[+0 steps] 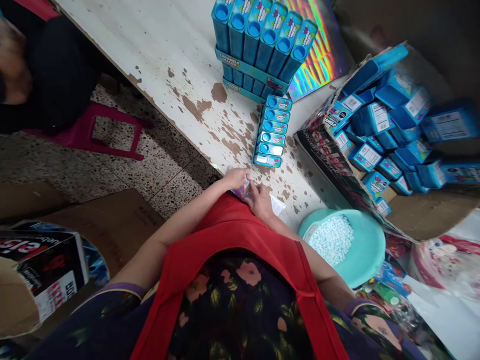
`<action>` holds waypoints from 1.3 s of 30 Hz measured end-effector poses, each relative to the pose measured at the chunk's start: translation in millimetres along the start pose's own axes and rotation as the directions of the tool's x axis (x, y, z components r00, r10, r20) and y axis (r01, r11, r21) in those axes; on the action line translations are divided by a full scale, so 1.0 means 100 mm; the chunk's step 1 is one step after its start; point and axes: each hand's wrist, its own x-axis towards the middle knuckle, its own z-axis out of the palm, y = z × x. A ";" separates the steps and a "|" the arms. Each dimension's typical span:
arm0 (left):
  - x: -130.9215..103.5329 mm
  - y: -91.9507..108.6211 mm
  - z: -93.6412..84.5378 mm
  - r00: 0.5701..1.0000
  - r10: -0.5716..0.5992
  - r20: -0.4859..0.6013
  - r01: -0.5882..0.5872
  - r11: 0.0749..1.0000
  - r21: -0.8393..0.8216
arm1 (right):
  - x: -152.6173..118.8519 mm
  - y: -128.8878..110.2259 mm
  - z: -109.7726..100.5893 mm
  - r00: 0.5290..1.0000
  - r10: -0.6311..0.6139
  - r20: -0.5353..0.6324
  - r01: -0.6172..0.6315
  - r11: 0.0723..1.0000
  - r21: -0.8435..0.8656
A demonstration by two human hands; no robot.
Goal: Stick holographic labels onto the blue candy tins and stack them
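Left hand (237,177) and right hand (261,201) hold a shiny film (242,191).

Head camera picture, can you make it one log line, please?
left hand: on shiny sheet; right hand: on same sheet; grip: unclear; tins: row on table beyond hands; bowl: right, white pellets inside

bare forearms (180,217) angled inward, left hand (236,178) curled; right hand (261,200) just beside it, fingers (254,190) bent

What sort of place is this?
Likely a candy-packing workshop: a carton piled with blue containers, a teal basin of small pale pieces, and more containers lined up on a worn table.
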 end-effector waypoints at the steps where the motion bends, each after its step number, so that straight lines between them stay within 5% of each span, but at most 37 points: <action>1: 0.01 0.00 0.02 1.000 -0.001 -0.013 0.001 1.000 -0.009 | -0.01 0.00 0.01 1.000 -0.011 0.015 0.011 1.000 -0.018; 5: 0.03 -0.02 0.08 0.999 -0.023 -0.047 0.022 0.999 -0.024 | -0.06 0.05 0.02 0.994 -0.102 0.029 0.102 0.995 -0.001; 8: 0.04 -0.04 0.08 0.998 -0.016 -0.060 0.013 0.999 -0.041 | -0.05 0.08 0.00 0.985 -0.159 -0.064 0.164 0.983 0.087; 11: 0.05 -0.05 0.08 0.998 -0.011 -0.059 0.008 0.999 -0.050 | -0.01 0.05 -0.05 0.979 -0.132 -0.156 0.149 0.984 0.098; 15: 0.06 -0.04 0.08 0.998 -0.031 -0.049 0.029 0.999 -0.037 | 0.02 -0.05 -0.17 0.989 -0.116 -0.090 0.116 0.993 -0.003; 18: 0.01 -0.02 0.06 0.998 -0.018 -0.056 0.016 0.999 -0.041 | -0.02 -0.13 -0.35 0.986 -0.102 -0.131 0.114 0.990 0.086; 23: -0.27 0.09 -0.08 0.946 0.235 -0.225 -0.293 0.916 -0.273 | -0.09 -0.24 -0.78 0.977 0.042 -0.210 0.058 0.892 0.449; 26: -0.43 0.17 -0.21 0.931 0.342 -0.127 -0.360 0.806 -0.470 | -0.08 -0.27 -0.95 0.971 0.117 -0.209 0.024 0.822 0.570; 30: -0.46 0.21 -0.35 0.970 0.242 -0.023 -0.207 0.772 -0.602 | 0.01 -0.26 -1.00 0.913 0.311 -0.265 -0.057 0.739 0.672; 34: -0.38 0.23 -0.52 0.970 0.189 -0.151 -0.240 0.822 -0.517 | 0.19 -0.26 -1.02 0.881 0.340 -0.328 -0.017 0.716 0.697; 39: -0.21 0.30 -0.84 0.929 0.162 -0.334 -0.284 0.890 -0.358 | 0.59 -0.21 -1.07 0.748 0.355 -0.560 0.025 0.829 0.558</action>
